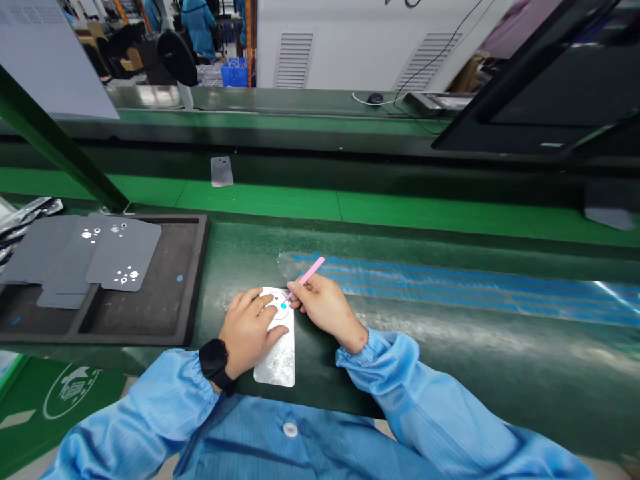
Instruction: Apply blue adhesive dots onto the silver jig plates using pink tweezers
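A silvery, phone-sized plate [276, 363] with rounded corners lies on the green bench in front of me. Flat on its upper left side rests my left hand [249, 330], fingers apart, with a black watch at the wrist. My right hand [323, 303] pinches a pair of pink tweezers [313, 268], whose tip reaches down to the plate's upper part. At that tip a small blue dot [283, 306] shows inside a round outline; whether the tweezers grip it I cannot tell. A clear strip with rows of blue dots [425, 287] stretches rightward behind my right hand.
At left, a dark tray [199, 280] holds overlapping grey plates [125, 253] with small holes. Another thin plate [221, 171] lies on the green strip beyond the bench. A green post [65, 140] slants at left; a dark monitor [550, 87] stands at upper right.
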